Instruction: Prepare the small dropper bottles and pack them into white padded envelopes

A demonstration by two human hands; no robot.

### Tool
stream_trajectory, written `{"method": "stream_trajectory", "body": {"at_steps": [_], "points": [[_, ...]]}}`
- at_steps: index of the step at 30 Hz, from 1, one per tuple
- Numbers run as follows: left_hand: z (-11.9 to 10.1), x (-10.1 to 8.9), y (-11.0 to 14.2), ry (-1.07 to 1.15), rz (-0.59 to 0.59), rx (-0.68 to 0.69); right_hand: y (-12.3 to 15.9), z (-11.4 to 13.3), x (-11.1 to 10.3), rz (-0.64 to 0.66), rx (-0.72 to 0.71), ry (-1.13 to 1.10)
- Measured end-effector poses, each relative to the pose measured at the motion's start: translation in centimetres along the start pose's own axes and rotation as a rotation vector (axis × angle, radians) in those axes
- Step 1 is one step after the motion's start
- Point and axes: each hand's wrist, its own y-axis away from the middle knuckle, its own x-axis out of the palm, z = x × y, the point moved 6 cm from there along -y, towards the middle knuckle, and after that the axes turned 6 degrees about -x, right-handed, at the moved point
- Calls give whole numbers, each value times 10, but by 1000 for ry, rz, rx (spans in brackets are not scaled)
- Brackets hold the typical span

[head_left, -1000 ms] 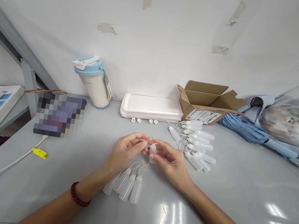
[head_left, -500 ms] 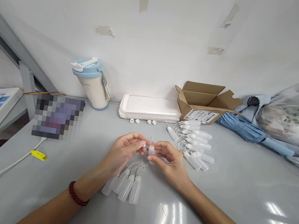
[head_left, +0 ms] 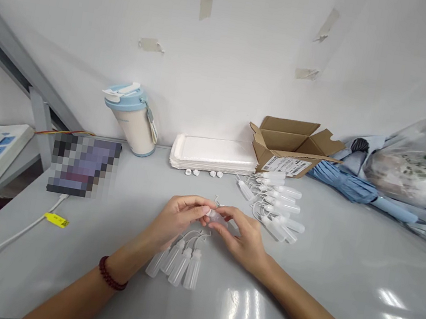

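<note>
Between my thumb and fingers, my left hand (head_left: 182,217) pinches a small white cap (head_left: 210,213). My right hand (head_left: 241,235) grips a small translucent plastic bottle (head_left: 219,218), tilted with its neck toward the left. The cap is at the bottle's mouth; whether it is threaded on I cannot tell. Just below my hands lie several clear dropper bottles (head_left: 179,266) with bent thin spouts, side by side. A larger bunch of similar dropper bottles (head_left: 282,206) rests to the right. Farther back, several loose white caps (head_left: 196,172) sit in a row.
Behind the caps is a stack of white trays (head_left: 214,151), with an open cardboard box (head_left: 292,148) beside it. A tumbler (head_left: 131,121) and a phone (head_left: 85,165) with a white cable (head_left: 11,240) are on the left. A folded blue umbrella (head_left: 348,182) and plastic bag (head_left: 421,156) occupy the right.
My hands have come together. The bottle has gone from upright to tilted left, and the cap has moved from beside its neck onto its mouth.
</note>
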Motion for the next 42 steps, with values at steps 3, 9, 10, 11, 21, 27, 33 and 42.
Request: {"method": "stream_trajectory", "body": {"at_steps": [3,9,10,11,21,27,33,42], "points": [[-2,2,1,-28,36,30,0,1,0,-8,-18,6],[-2,3,1,-74,62,45,1,0,2,8,-33,12],[-1,3,1,-78,59,44,1,1,2,7,-37,10],[-1,3,1,-81,55,44,1,1,1,5,-42,9],[1,-1,0,-94,-34,25,0,2,1,4,-58,17],[-3,-5,-1,-181,-133,21,3,0,3,-6,-65,27],[-6,-3,2,-254,-183,97,4,-5,6,6,37,-77],[-2,-2,-2,-172,-28,92,4,-22,23,15,566,-917]]}}
